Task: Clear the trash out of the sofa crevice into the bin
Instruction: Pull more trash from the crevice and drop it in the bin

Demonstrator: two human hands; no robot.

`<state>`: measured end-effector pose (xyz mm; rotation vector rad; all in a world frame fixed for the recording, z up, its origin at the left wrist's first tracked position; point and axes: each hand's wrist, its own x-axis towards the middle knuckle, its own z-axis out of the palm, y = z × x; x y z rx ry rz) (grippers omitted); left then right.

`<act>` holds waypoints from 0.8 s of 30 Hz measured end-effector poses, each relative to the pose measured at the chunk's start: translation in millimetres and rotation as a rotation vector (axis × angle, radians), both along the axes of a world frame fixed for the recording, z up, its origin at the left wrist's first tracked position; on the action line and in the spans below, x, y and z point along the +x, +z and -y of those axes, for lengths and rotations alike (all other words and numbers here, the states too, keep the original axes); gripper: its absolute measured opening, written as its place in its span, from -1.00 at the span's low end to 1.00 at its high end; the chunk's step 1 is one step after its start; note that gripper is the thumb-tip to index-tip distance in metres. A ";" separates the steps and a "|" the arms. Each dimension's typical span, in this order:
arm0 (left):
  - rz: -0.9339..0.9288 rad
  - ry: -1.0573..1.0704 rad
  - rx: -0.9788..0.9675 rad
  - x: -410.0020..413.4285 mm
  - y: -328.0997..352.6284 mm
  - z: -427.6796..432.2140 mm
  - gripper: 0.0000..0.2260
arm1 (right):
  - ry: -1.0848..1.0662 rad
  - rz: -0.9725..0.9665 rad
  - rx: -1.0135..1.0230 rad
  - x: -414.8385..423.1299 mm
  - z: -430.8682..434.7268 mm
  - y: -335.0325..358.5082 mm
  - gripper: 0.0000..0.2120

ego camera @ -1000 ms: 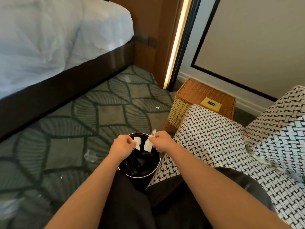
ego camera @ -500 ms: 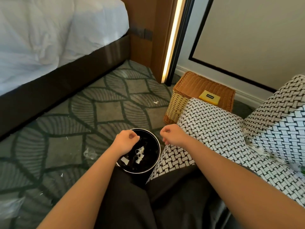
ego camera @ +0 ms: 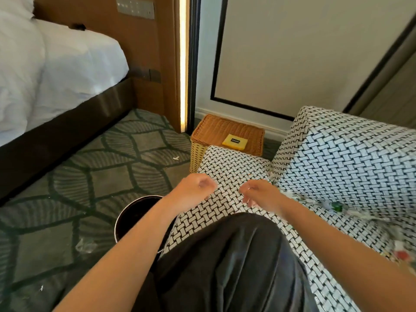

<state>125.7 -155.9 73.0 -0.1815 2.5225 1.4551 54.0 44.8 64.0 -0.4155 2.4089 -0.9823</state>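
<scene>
The left hand [ego camera: 194, 192] and the right hand [ego camera: 263, 196] hover side by side, a little apart, just above the front of the sofa [ego camera: 227, 167] seat. Each grip is slack, with fingers loosely curled inward. Both hands are blurred, but neither seems to hold anything. The left forearm crosses over the near rim of the bin [ego camera: 132, 213], a round black pail standing on the carpet [ego camera: 108, 181] right against the front of the sofa. What lies inside the bin is too dark to tell.

The trash [ego camera: 332, 206] sits to the right of the right hand. It is white paper shreds and a green bit, wedged along the crevice between the seat and the back cushion [ego camera: 351, 167]. More coloured scraps [ego camera: 399, 254] lie further along the same crevice, near the right edge. The person's dark trousers [ego camera: 227, 266] cover the near part of the seat.

Beyond the sofa a wicker basket [ego camera: 225, 129] stands by the wall, with a yellow card [ego camera: 234, 142] on its lid. A clear plastic scrap [ego camera: 86, 245] lies on the carpet left of the bin, and a small white paper bit [ego camera: 175, 158] lies nearer the bed [ego camera: 67, 70].
</scene>
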 end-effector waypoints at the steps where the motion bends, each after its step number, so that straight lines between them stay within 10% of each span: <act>1: 0.015 -0.014 -0.007 -5.1 2.0 -9.9 -0.87 | -0.044 -0.001 -0.005 1.7 -14.9 -4.3 -0.79; 10: 0.092 -0.250 -0.099 -46.7 5.3 -111.9 -0.71 | -0.599 -0.126 0.029 1.7 -120.7 -80.1 -0.63; 24: 0.178 -0.163 -0.125 -116.4 -77.1 -153.9 -0.64 | -0.595 -0.591 0.427 -32.3 -117.4 -135.4 -0.46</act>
